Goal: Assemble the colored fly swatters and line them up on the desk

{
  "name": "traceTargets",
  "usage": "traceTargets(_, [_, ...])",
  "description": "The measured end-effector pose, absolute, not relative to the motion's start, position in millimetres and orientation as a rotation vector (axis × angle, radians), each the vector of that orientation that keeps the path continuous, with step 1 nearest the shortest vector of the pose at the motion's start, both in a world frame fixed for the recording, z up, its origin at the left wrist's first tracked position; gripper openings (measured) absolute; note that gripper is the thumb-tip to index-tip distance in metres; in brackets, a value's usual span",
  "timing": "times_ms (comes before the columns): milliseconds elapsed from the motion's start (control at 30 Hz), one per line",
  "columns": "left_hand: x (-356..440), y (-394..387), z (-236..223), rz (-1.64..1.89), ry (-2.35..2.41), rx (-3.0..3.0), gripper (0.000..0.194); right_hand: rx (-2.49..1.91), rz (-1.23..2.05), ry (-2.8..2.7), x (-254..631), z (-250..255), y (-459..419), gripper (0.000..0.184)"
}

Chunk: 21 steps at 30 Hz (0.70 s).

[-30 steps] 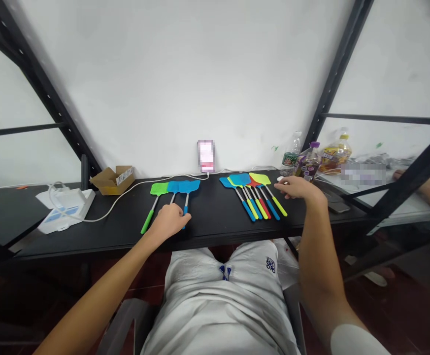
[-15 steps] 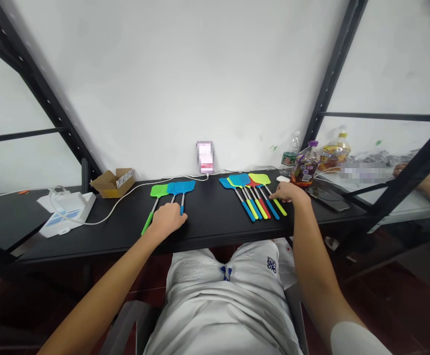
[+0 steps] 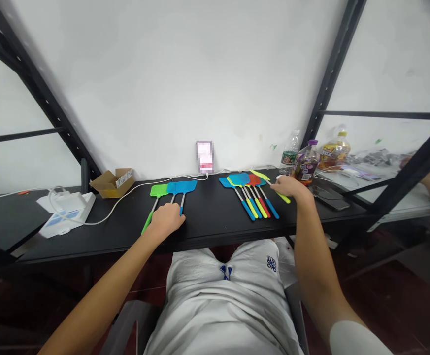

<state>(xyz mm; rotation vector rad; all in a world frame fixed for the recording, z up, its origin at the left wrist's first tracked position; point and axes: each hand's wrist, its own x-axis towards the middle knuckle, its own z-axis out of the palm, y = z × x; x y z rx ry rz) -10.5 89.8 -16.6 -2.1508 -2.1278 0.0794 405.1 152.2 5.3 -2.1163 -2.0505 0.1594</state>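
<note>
My right hand is closed on the shaft of a yellow fly swatter, whose head is turned nearly edge-on. Left of it lies a fanned pile of several fly swatters: a blue one on top, a red one, others with blue and yellow handles. My left hand is closed over the handles of blue fly swatters, hiding most of their grips; a bit of blue handle shows above it. Beside these, partly behind my hand, lies a green fly swatter.
An opened cardboard box and a white device with a cable stand on the black table at left. A phone leans against the wall. Bottles and another phone are at right, beside a metal post.
My right hand has come down onto the yellow fly swatter and tipped it up, shifting it right off the pile. My left hand has slid slightly left and down along the blue handles.
</note>
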Motion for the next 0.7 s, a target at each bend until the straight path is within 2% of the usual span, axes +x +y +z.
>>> traceTargets(167, [-11, 90, -16, 0.088, -2.128, -2.152, 0.041, -1.767, 0.149, -2.034, 396, 20, 134, 0.028])
traceTargets(333, [-10, 87, -15, 0.083, -2.120, -2.150, 0.039, -1.210, 0.633, -1.874, 378, 34, 106, 0.027])
traceTargets(467, [0, 74, -10, 0.050, -2.121, -2.104, 0.040, -0.969, 0.779, -1.804, 358, 45, 88, 0.023])
traceTargets(600, [19, 52, 0, -0.254, -2.025, -2.121, 0.044, -0.824, 0.958, -1.822, 334, 48, 77, 0.020])
traceTargets(700, [37, 33, 6, -0.687, -1.833, -2.519, 0.044, -0.775, 1.039, -1.918, 314, 47, 71, 0.018])
